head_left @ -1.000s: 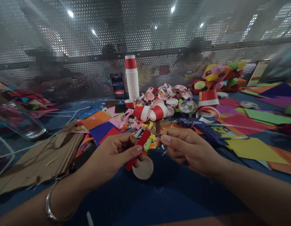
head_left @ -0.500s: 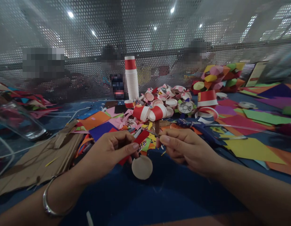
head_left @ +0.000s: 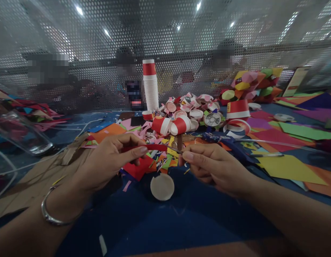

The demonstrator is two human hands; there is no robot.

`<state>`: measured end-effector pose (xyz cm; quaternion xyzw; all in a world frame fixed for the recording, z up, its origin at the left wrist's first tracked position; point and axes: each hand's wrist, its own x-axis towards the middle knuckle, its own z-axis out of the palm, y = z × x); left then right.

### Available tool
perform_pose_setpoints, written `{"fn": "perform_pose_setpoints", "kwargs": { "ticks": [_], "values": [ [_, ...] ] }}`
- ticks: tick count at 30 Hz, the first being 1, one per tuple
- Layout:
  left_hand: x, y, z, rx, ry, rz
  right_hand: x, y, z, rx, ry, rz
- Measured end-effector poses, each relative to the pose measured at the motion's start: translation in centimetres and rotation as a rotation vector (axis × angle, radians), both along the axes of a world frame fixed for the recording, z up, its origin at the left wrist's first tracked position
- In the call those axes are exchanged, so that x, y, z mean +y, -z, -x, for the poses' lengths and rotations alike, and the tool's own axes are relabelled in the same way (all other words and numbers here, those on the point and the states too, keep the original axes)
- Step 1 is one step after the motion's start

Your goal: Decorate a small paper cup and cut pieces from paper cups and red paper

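Observation:
My left hand pinches a narrow red paper strip, which stretches nearly level toward the right. The strip's far end meets the tip of a thin, pointed metal tool. Thumb and fingers of my right hand are closed around that tool; its exact kind cannot be made out. Under the left hand lies a red paper piece. A pale round disc with a notched upper edge rests on the blue table below both hands.
Behind the hands are colourful paper scraps, red-and-white paper cups and a tall cup stack. Flattened cardboard and a clear glass lie left. Coloured sheets and a dark blue glue gun are right.
My left hand has shifted left and slightly up. The red strip, broad and slanted before, now runs long and edge-on to the metal tool. My right hand stays almost in place.

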<state>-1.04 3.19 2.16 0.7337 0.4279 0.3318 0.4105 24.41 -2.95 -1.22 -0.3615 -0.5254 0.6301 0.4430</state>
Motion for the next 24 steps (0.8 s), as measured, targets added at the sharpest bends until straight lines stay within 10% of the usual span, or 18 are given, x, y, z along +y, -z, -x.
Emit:
{"fn": "perform_pose_setpoints", "kwargs": {
  "ticks": [12, 24],
  "values": [
    [-0.2, -1.1, -0.1, 0.138, -0.026, -0.183, 0.0, 0.1, -0.1, -0.025, 0.016, -0.004],
    [-1.2, 0.7, -2.1, -0.477, -0.209, 0.363, 0.8, 0.9, 0.3, 0.052, 0.159, 0.017]
  ]
}}
